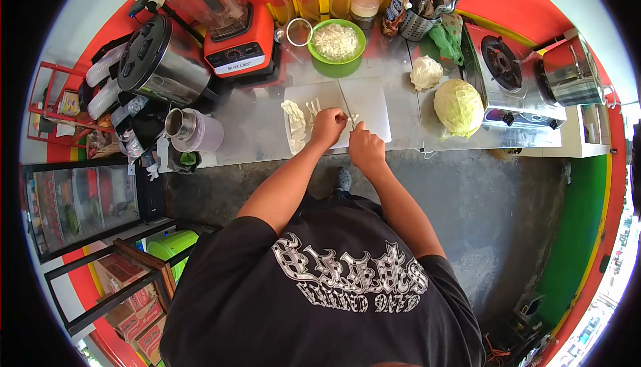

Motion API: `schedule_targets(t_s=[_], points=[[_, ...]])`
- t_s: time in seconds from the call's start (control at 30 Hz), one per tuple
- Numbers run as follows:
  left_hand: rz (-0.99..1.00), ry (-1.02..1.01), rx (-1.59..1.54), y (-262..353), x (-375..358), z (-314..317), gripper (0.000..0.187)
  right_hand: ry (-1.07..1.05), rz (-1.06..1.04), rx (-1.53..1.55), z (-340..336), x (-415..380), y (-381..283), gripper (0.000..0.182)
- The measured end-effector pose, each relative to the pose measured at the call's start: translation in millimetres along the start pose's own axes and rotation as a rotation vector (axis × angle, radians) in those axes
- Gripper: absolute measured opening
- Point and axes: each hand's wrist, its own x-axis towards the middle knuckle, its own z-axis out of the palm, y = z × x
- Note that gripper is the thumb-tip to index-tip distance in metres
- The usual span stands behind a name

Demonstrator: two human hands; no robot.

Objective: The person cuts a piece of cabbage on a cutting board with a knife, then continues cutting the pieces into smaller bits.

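Note:
On a white cutting board (375,100), my right hand (368,148) is closed round the handle of a knife (344,96), whose thin blade points away from me. Just left of the blade, my left hand (328,126) has its fingers pinched together; what is between them is too small to make out. Small pale cut pieces (354,119) lie beside the knife. A few thin white strips (312,109) rest beyond my left hand, and larger torn white pieces (294,120) are spread along the board's left side.
Behind the board stands a green bowl (359,52) of pale shreds. A cabbage (459,108) and a whitish clump (426,73) sit to the right, before a gas stove (514,100). A red blender (239,50), a large lidded pot (163,60) and a flask (200,133) stand left.

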Motion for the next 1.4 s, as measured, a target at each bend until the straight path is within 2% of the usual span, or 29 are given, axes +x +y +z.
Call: schedule_targets(t_s=[0.17, 0.33, 0.43, 0.53, 0.6, 0.73, 1.0, 1.23, 1.4], points=[[-0.007, 0.01, -0.026, -2, 1, 3, 0.006, -0.046, 0.076, 0.027, 6, -6, -3, 0.03], [-0.003, 0.01, -0.042, -1, 0, 3, 0.005, -0.05, -0.001, -0.021, -5, 4, -1, 0.03], [0.017, 0.027, 0.055, -4, 0, 5, 0.008, -0.031, 0.001, -0.004, -5, -1, -1, 0.03], [0.093, 0.048, 0.062, -5, -3, 7, 0.01, -0.009, 0.04, 0.026, 12, -2, -1, 0.03], [0.194, 0.143, 0.107, -3, -9, 7, 0.01, 0.017, 0.004, 0.02, 14, 5, 4, 0.03], [0.203, 0.106, 0.169, 1, -15, 2, 0.011, 0.018, -0.065, 0.008, 0, 5, 5, 0.03], [0.081, 0.11, 0.044, 0, -13, 7, 0.011, 0.038, -0.027, -0.005, 21, 8, 3, 0.028], [0.087, 0.088, 0.107, -1, -13, 6, 0.01, -0.036, -0.017, 0.056, 2, -1, -1, 0.028], [0.072, 0.106, 0.023, -2, -11, 7, 0.008, -0.001, 0.01, 0.045, 17, 11, -2, 0.029]])
